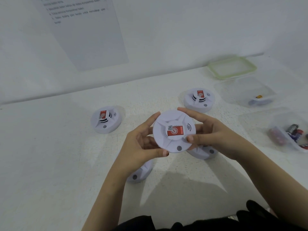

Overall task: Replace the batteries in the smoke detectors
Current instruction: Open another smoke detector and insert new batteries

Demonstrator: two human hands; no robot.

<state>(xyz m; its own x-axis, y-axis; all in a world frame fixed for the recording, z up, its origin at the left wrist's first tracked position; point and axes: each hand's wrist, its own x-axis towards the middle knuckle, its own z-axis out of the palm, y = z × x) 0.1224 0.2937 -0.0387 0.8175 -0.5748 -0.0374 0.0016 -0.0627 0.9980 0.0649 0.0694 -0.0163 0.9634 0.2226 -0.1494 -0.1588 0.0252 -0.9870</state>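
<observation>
I hold a round white smoke detector point(173, 130) with a red label above the table, its face turned up toward me. My left hand point(141, 144) grips its left rim with thumb and fingers. My right hand point(210, 130) grips its right rim, thumb on the front. Another detector point(105, 120) sits on the table at the left, and a third point(199, 99) stands at the back right. Two more lie partly hidden under my hands, one point(140, 172) below my left wrist and one point(203, 151) below my right hand.
A clear tub point(293, 135) at the right edge holds several batteries. Another clear tub point(246, 94) behind it holds a small item, with a green-rimmed lid point(232, 68) beyond. A printed instruction sheet point(86, 30) hangs on the white wall. The table point(50, 147) is white.
</observation>
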